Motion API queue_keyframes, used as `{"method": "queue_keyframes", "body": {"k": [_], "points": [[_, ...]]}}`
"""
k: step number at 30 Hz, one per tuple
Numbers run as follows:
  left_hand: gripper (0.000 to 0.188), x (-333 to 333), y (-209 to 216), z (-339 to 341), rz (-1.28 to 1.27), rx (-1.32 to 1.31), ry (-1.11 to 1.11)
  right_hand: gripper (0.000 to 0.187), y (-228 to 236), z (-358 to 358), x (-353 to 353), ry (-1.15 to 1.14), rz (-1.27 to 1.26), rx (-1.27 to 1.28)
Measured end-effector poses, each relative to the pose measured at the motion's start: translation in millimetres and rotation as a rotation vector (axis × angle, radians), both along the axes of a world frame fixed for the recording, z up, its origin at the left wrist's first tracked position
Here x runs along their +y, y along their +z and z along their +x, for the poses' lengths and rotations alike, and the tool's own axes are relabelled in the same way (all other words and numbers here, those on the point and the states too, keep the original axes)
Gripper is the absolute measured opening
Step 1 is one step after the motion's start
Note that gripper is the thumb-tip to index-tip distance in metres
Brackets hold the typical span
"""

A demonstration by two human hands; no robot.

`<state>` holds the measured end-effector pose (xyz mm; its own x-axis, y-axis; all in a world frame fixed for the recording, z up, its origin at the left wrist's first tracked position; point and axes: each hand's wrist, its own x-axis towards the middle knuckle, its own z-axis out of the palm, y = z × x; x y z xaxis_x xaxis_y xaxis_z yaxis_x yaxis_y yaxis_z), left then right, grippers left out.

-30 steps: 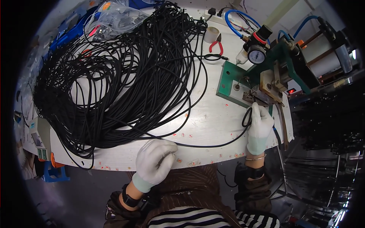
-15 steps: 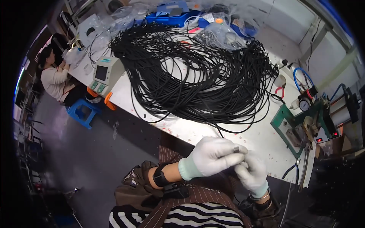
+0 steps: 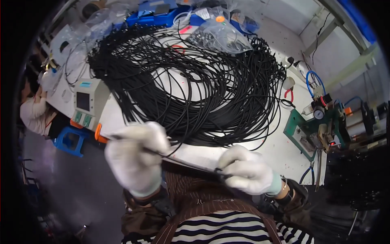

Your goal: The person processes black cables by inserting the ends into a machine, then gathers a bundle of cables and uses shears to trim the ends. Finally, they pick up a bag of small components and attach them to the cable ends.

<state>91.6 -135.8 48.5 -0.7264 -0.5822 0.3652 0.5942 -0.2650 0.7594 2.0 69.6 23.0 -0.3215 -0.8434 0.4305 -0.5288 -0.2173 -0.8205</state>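
Observation:
My left hand, in a white glove, is lifted over the table's front edge, near the left side of a large heap of black cables. Motion smears its fingers. A dark bit shows at its fingertips, too blurred to name. My right hand, gloved too, is closed in a pinch at the front edge. Between its thumb and fingers is a short piece of black cable. Where the rest of that cable runs is hard to make out against the dark apron.
A grey tester box stands left of the heap. To the right are a green bench press, a pressure gauge and pliers. Plastic bags and blue bins lie behind. A person sits at far left, near a blue stool.
My hands were together in front of me; now they are apart. The left has swung left and up, the right slightly left. The whole view has shifted.

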Motion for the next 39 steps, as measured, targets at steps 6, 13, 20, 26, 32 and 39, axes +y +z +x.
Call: {"method": "queue_keyframes", "body": {"k": [6, 13, 20, 26, 32, 39], "points": [[0.027, -55.1, 19.2, -64.5, -0.267, 0.384, -0.172, 0.011, 34.0, -22.3, -101.5, 0.115, 0.097, -0.035], [0.027, -157.5, 107.8, -57.2, -0.107, 0.652, -0.795, 0.015, 113.0, -30.2, -194.7, 0.106, 0.045, 0.109], [0.028, -235.6, 178.2, -45.1, -0.160, 0.465, -0.808, 0.015, 248.3, -71.1, -239.6, 0.018, 0.200, 0.501], [0.027, -268.7, 239.9, -104.7, -0.059, 0.318, -0.612, 0.015, 341.8, -113.0, -227.1, 0.275, 0.123, 0.590], [0.022, -320.0, 250.2, -107.0, 0.356, 0.302, -0.598, 0.026, 282.2, -104.4, -212.0, 0.169, 0.414, -0.154], [0.028, -420.8, 112.5, -47.0, 0.601, -0.036, 0.150, 0.036, 72.3, -134.7, -109.1, 0.049, 0.713, -0.143]]}}
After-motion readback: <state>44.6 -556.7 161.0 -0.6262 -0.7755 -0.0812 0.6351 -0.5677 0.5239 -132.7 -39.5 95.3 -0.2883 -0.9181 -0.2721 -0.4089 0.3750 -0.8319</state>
